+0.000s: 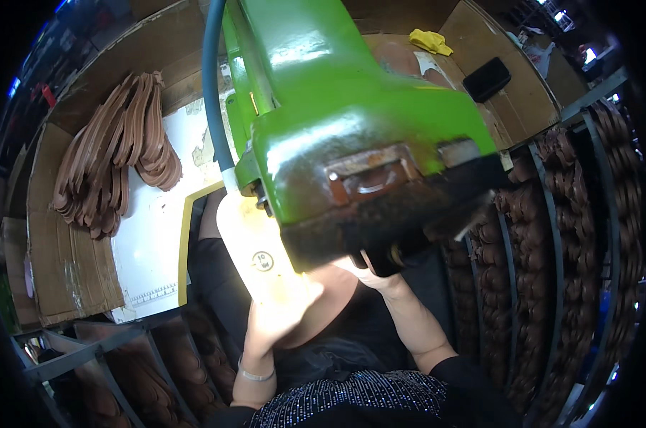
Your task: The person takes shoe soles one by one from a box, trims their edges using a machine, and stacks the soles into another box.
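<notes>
A green machine head (323, 121) with a dark, worn lower edge hangs over my hands and covers much of what they do. Beside it a white lamp (248, 235) on a blue-grey hose shines brightly. My left hand (287, 310) is just below the lamp, washed out by glare, its fingers not distinguishable. My right hand (369, 274) reaches up under the machine's dark lower edge, where its fingers are mostly hidden. Between the hands shows a smooth tan-brown curved surface (333, 303); whether it is a workpiece or my leg I cannot tell.
Brown shoe soles (116, 157) lie heaped on a white tabletop (148, 235) with a yellow edge, inside cardboard walls (69, 228). Racks packed with brown soles (530, 257) stand right and lower left. A yellow cloth (430, 41) and a black box (487, 78) are at the far right.
</notes>
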A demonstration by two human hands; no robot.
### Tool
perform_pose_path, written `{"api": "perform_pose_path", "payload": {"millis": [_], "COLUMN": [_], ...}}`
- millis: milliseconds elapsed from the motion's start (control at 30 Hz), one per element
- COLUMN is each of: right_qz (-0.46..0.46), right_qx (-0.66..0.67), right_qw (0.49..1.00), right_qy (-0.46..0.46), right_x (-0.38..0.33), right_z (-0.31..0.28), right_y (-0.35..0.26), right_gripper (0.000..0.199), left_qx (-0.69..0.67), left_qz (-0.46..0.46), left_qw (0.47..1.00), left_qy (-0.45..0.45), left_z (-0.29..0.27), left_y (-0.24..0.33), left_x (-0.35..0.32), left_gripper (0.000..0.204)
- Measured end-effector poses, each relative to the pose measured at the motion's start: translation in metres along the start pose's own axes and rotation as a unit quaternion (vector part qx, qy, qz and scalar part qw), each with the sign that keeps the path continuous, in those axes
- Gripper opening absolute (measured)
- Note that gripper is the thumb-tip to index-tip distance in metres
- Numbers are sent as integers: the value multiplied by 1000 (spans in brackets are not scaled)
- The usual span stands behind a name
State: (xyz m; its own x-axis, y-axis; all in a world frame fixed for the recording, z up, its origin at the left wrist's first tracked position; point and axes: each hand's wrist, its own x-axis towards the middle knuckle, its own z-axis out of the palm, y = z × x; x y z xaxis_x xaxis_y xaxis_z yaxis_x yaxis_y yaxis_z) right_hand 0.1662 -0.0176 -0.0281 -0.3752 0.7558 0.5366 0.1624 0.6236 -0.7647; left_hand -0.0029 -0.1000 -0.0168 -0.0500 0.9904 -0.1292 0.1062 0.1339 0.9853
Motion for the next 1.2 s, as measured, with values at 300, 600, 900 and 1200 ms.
{"api": "perform_pose_path", "payload": {"millis": [300, 600, 900, 1200], "right_qz": [460, 458, 393, 378], "right_qx": [249, 253, 192, 270], "right_qw": [831, 840, 886, 870], "right_qy": [-188, 142, 151, 167], "right_x": [-168, -175, -63, -46], "right_z": [0, -90, -105, -47], "right_y": [-19, -15, -2, 38], "right_gripper": [46, 30, 28, 33], "left_qx": [52, 57, -316, -173], "left_qz": [131, 112, 75, 90], "left_qw": [984, 984, 945, 959], "left_qy": [111, 127, 28, 207], "left_z": [43, 33, 5, -38], "left_y": [-33, -87, -63, -28], "left_x": [24, 5, 6, -8], "left_gripper": [17, 35, 32, 21]}}
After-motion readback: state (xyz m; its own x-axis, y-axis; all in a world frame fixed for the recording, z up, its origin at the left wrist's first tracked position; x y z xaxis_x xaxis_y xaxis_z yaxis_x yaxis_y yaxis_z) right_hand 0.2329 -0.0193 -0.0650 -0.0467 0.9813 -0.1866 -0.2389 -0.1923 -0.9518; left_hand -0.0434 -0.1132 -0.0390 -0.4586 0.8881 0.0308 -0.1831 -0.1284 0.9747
